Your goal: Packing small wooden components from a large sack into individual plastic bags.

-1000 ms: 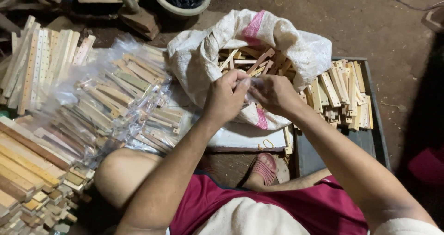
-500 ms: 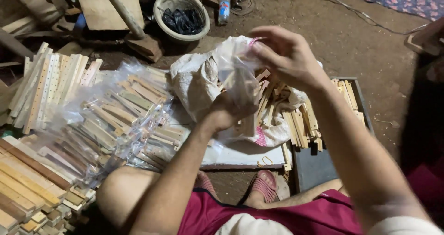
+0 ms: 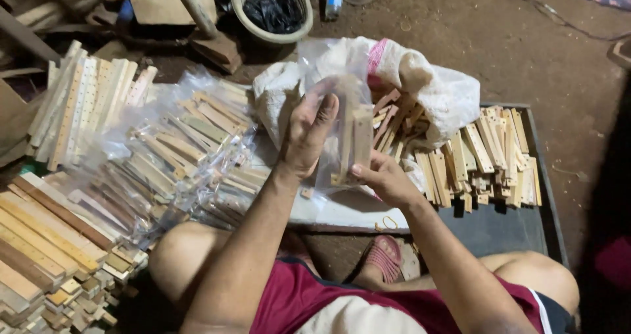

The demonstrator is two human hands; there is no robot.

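Head view: seated person bagging wooden strips.
Left hand (image 3: 307, 131): fingers loosely curled, steadying clear plastic bag (image 3: 346, 120) upright.
Right hand (image 3: 383, 178): fingers pinched beneath wooden strips (image 3: 355, 143), supporting them.

Bagged sticks (image 3: 190, 150) left of sack (image 3: 434, 91); loose sticks (image 3: 493, 156) on tray (image 3: 526, 229) right; bowl (image 3: 271, 8) behind.

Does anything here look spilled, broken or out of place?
Nothing looks broken. Loose wooden strips lie spilled in a jumble from the open white sack onto the dark tray. The left hand and right hand hold a clear bag of strips upright between them.
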